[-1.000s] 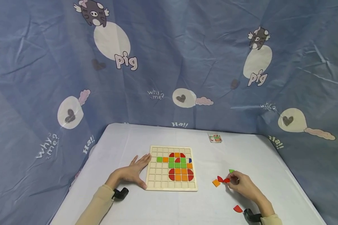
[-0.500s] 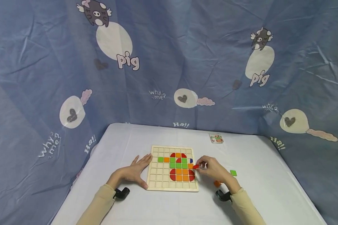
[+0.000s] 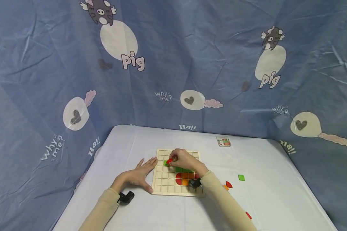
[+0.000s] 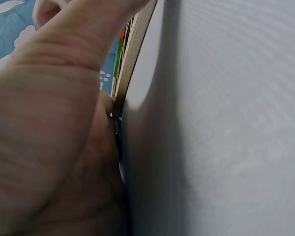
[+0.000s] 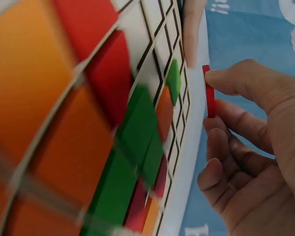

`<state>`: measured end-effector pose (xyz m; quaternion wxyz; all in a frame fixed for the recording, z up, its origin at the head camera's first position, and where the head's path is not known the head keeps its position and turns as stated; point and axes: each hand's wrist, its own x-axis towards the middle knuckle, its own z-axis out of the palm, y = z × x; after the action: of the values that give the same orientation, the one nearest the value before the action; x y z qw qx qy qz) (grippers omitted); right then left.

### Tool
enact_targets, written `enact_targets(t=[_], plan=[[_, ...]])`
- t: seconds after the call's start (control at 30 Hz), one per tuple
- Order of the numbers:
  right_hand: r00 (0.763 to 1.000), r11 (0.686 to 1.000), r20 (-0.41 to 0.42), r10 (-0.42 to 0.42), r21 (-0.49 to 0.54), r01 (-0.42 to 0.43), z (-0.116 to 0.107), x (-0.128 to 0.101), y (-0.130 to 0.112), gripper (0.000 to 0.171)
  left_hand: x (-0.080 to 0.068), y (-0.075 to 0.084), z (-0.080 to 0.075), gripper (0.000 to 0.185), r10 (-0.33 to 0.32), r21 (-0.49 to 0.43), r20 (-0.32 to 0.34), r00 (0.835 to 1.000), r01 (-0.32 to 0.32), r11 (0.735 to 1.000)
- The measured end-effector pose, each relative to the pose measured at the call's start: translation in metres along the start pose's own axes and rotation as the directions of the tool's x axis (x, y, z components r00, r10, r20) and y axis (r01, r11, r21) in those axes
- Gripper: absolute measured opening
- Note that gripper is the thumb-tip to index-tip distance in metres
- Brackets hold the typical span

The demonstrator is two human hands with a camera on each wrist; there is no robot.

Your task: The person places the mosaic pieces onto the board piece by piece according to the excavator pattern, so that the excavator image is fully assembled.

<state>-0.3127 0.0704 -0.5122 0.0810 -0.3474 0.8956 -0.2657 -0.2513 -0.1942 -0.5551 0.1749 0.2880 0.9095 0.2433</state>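
Note:
A wooden grid board (image 3: 162, 189) lies on the white table, partly filled with red, orange and green tiles. My left hand (image 3: 138, 175) is spread against its left side, thumb at the near corner and fingertips at the left edge. Over the board's upper part is my right hand (image 3: 182, 159), pinching a red quarter-round tile (image 3: 169, 161) between thumb and index finger. That tile overlaps the green square tile (image 3: 165, 163) in the head view; the right wrist view shows the red tile (image 5: 210, 93) edge-on, apart from the board. The right hand and forearm hide several set tiles.
Right of the board lie a loose green square tile (image 3: 241, 177), a red quarter-round tile (image 3: 229, 184) and an orange tile (image 3: 225, 187) partly behind the sleeve. Closer in is another red tile (image 3: 248, 215). A small pattern card (image 3: 224, 141) rests at the back.
My right hand has carried the red quarter-round tile leftward from the loose tiles, past the board's right edge, to its upper left. The left hand stays put.

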Motion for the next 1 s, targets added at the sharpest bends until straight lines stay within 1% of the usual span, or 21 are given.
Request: enact_targets(t=[0.13,0.3,0.4,0.53,0.8,1.0], plan=[[1.0,0.999,0.017,-0.021,-0.033,0.022,0.009,0.02,-0.008,0.015,0.001,-0.002,0.0,0.138,0.0,0.013,0.007,1.0,0.0,1.0],[0.998,0.997,0.059,-0.017,-0.07,0.021,0.022,0.034,-0.012,0.015,0.001,-0.003,0.0,0.137,0.003,0.02,0.014,1.0,-0.003,1.0],[0.997,0.998,0.077,0.007,-0.07,-0.002,0.027,0.037,-0.014,0.015,0.001,-0.002,0.0,0.137,0.003,0.019,0.013,1.0,-0.004,1.0],[0.996,0.998,0.088,0.031,-0.054,-0.026,0.027,0.037,-0.016,0.014,-0.001,0.001,-0.001,0.136,0.004,0.002,0.008,1.0,-0.004,1.0],[0.992,0.999,0.122,0.031,-0.041,-0.026,0.026,0.038,-0.016,0.012,-0.001,0.003,-0.001,0.135,0.005,-0.013,0.016,1.0,-0.005,1.0],[0.992,0.999,0.121,0.042,-0.034,-0.038,0.028,0.038,-0.017,0.014,-0.001,0.002,-0.001,0.135,0.001,-0.01,0.02,1.0,-0.001,1.0]])
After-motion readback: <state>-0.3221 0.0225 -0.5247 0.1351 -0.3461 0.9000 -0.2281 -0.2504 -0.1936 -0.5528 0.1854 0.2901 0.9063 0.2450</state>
